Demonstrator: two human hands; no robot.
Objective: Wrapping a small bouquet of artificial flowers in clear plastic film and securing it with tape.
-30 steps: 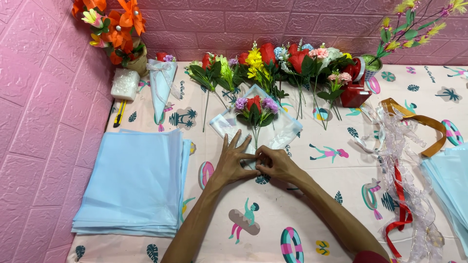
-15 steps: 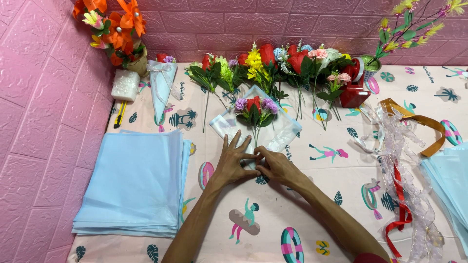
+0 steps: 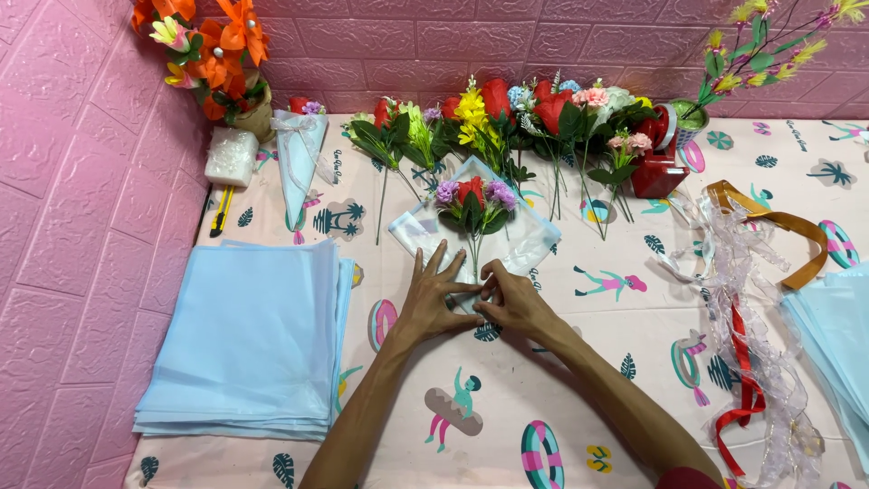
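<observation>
Two bare forearms reached up from the near edge over the desk (image 3: 634, 299), which wore a pale pink cloth printed with swimmers and swim rings. Near the left edge lay a stack of pale blue wrapping sheets (image 3: 249, 340), and at the right a tangle of clear, red and tan ribbons (image 3: 751, 308) beside more blue sheets (image 3: 837, 335). The left hand (image 3: 433, 299) lay flat with fingers spread, pressing the lower corner of a pale blue wrapping sheet (image 3: 529, 240); the right hand (image 3: 509, 299), touching it, had its fingers curled and pinched on the sheet's fold around the stems. On that sheet rested a small bouquet (image 3: 472, 201) of one red and two purple artificial flowers, heads pointing away. Farther off stood a finished blue cone-wrapped bouquet (image 3: 300, 163), a yellow utility knife (image 3: 220, 213), and a row of loose artificial flowers (image 3: 507, 122) along the pink brick wall (image 3: 407, 45), with orange lilies (image 3: 213, 50) in the left corner
</observation>
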